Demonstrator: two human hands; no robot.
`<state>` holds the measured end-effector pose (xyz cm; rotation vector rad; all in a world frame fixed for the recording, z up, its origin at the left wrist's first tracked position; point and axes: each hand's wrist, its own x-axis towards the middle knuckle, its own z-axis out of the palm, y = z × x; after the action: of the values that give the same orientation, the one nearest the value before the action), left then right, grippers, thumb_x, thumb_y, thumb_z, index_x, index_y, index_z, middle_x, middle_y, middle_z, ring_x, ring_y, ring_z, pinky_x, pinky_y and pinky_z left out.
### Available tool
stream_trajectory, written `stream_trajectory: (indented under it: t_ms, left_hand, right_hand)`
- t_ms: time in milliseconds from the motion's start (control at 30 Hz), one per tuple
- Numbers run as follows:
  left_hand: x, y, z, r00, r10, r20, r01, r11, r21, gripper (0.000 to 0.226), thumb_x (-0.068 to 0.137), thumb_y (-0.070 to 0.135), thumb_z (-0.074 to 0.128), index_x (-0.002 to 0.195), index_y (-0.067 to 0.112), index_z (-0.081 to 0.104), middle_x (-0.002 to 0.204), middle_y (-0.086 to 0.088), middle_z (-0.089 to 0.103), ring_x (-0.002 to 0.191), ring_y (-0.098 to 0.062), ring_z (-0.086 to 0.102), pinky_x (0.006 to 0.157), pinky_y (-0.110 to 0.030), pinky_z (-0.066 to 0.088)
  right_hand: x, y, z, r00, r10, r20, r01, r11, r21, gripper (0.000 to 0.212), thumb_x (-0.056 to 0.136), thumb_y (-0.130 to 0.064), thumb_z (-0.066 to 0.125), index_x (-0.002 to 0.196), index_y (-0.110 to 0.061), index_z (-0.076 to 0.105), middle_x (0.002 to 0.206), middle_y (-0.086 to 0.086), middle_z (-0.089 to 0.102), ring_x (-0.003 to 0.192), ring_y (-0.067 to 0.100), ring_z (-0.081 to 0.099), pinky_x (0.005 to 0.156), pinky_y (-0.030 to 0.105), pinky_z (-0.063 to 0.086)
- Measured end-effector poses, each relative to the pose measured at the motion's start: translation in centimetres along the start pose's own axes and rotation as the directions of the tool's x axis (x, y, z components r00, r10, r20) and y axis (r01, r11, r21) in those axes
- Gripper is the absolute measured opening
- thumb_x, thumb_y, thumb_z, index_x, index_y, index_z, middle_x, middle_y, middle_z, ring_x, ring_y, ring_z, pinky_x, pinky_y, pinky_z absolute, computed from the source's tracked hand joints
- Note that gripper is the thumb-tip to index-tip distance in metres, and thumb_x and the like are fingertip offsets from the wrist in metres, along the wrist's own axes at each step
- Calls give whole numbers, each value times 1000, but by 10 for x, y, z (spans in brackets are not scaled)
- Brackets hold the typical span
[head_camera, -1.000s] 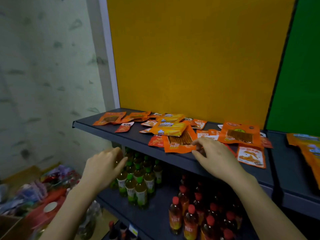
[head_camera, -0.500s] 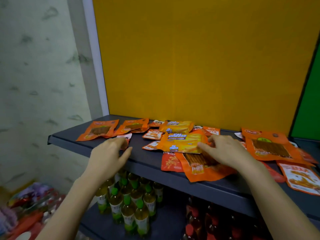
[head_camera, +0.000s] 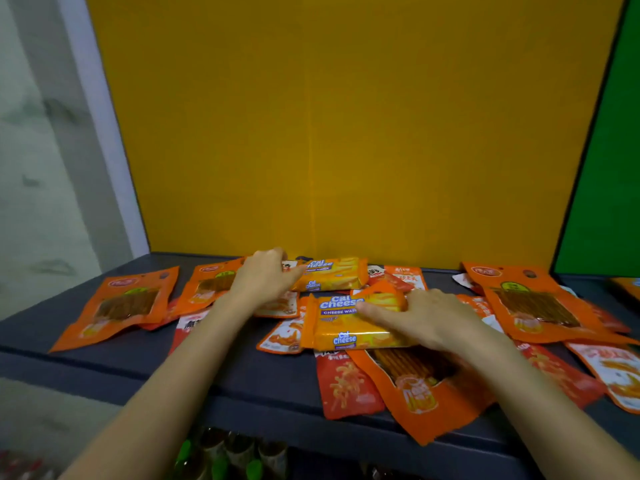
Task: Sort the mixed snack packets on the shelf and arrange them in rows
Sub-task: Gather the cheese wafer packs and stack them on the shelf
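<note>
Mixed snack packets lie scattered on a dark shelf (head_camera: 242, 375). Two yellow Cal Cheese wafer packs stand out: a near one (head_camera: 346, 330) and a far one (head_camera: 332, 275) by the back panel. My right hand (head_camera: 429, 317) holds the near pack's right end, thumb across its top and fingers curled over its far edge. My left hand (head_camera: 263, 278) reaches over to the far pack's left end with curled fingers, thumb touching it; that end is hidden. Orange stick-snack pouches lie at the left (head_camera: 121, 306), the right (head_camera: 533, 303) and the front (head_camera: 415, 396).
Small red packets (head_camera: 346, 386) and white-and-red ones (head_camera: 620, 372) lie among and under the pouches. A yellow back panel (head_camera: 346, 133) closes the shelf behind; a green panel (head_camera: 606, 168) adjoins it on the right. Bottles (head_camera: 214, 455) stand on the shelf below.
The view has moved closer to the shelf. My left hand rose from the shelf's front edge to the far Cal Cheese pack. My right hand shifted onto the near pack.
</note>
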<state>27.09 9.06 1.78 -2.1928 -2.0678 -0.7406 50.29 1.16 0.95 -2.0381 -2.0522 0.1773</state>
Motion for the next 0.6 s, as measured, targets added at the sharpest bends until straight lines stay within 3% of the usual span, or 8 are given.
stream_trajectory:
  t_ms: [167,300,433,500,600]
  left_hand:
    - [46,5,27,972,-129,198,142,989,-51,83,75,73,48,115,0,55,126,-23,56,113,-37,54,87,-38,44]
    - [57,4,44,943,-132,305,188,969,-162,103,60,76,62,129,1,44,134,-17,52,115,-32,54,90,-36,44]
    - [65,6,47,899,-87,430,285,860,-422,77,55,55,81,105,3,54,104,-12,62,81,-24,57,64,-28,45]
    - [65,6,46,892,-62,448,315,796,-517,56,53,45,86,83,8,57,83,-7,62,64,-18,57,47,-24,40]
    - [63,6,45,921,-66,384,320,688,-651,42,52,28,89,70,13,55,72,-3,60,56,-13,54,42,-22,37]
  right_hand:
    - [6,-7,3,999,46,-16,-47,999,-26,83,49,-95,37,83,-21,53,117,9,62,107,30,57,72,35,36]
    - [7,-8,2,995,100,6,-100,994,41,78,46,-94,43,74,-22,48,94,1,57,95,24,57,64,33,35]
    - [6,-12,1,988,152,40,-155,985,74,70,47,-91,49,64,-23,45,69,-8,47,73,16,49,51,28,30]
    - [5,-13,0,983,172,58,-178,978,109,67,50,-87,54,67,-23,48,71,-8,48,68,10,47,51,26,30]
    - [5,-15,0,974,199,103,-216,957,192,61,53,-81,61,72,-24,49,87,-6,55,71,6,49,54,23,34]
